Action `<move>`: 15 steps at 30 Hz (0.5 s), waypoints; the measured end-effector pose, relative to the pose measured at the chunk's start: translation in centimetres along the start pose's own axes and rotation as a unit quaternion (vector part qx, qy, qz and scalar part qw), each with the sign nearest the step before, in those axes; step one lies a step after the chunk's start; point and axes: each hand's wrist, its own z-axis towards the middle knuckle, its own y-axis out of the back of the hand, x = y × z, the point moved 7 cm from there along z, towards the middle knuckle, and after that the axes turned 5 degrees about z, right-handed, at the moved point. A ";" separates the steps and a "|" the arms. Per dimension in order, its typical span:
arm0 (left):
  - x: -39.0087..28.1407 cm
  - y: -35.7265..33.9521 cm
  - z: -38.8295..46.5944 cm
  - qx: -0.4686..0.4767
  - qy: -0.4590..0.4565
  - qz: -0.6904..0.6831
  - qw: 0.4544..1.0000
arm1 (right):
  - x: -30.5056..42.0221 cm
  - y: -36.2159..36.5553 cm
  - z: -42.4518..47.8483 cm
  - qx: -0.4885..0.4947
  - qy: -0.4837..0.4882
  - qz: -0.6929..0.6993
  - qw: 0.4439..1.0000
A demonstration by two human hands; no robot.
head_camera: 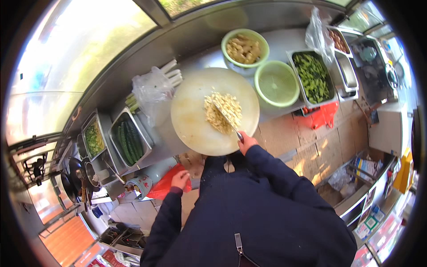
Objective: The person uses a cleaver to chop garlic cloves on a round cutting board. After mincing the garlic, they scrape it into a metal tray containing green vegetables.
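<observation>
My right hand grips the handle of a kitchen knife. Its blade cuts across a heap of finely chopped pale yellow pieces, perhaps ginger or garlic. The heap sits right of centre on a thick round chopping board, at the front edge of the steel counter. My left hand hangs low, away from the board, with loosely bent fingers and nothing seen in it. Just behind that hand is a red plastic bag.
Beyond the board stand a green bowl of ginger-like chunks and a green basket. Steel pans hold cut green peppers, cucumbers and chopped greens. White-stemmed leeks lie by a clear plastic bag.
</observation>
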 end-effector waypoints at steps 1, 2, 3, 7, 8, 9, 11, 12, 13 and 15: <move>0.6 -0.5 -1.0 -0.013 0.012 -0.011 1.000 | 0.9 0.5 -0.7 0.003 0.019 0.033 0.999; 1.3 -1.0 -1.6 -0.008 0.046 -0.063 0.997 | 1.5 0.9 -1.0 0.012 0.009 0.036 0.999; 2.0 -1.3 -2.2 -0.001 0.050 -0.056 0.997 | 1.2 0.8 -0.7 0.025 0.001 0.006 1.000; 5.5 -2.4 -3.1 -0.005 0.070 -0.057 0.996 | 1.1 0.0 -0.3 0.036 0.037 -0.034 0.998; 5.6 -2.6 -3.0 -0.008 0.087 -0.086 0.992 | 0.9 0.2 -0.4 0.039 0.030 0.007 0.999; 6.1 -3.0 -3.5 -0.007 0.109 -0.113 0.988 | 0.6 0.5 -1.1 0.044 0.015 0.047 0.998; 6.3 -2.9 -3.7 -0.010 0.101 -0.119 0.988 | -0.3 -0.4 -0.5 0.044 0.001 -0.037 0.998; 6.8 -2.9 -3.8 -0.008 0.106 -0.122 0.987 | -0.3 -0.5 0.1 0.043 -0.001 -0.076 0.996; 6.8 -2.6 -3.4 -0.010 0.108 -0.126 0.986 | 0.2 -0.6 0.4 0.046 0.011 -0.057 0.997; 6.0 -2.4 -3.3 -0.030 0.100 -0.153 0.983 | 0.7 -0.8 -0.2 0.054 0.027 -0.019 0.998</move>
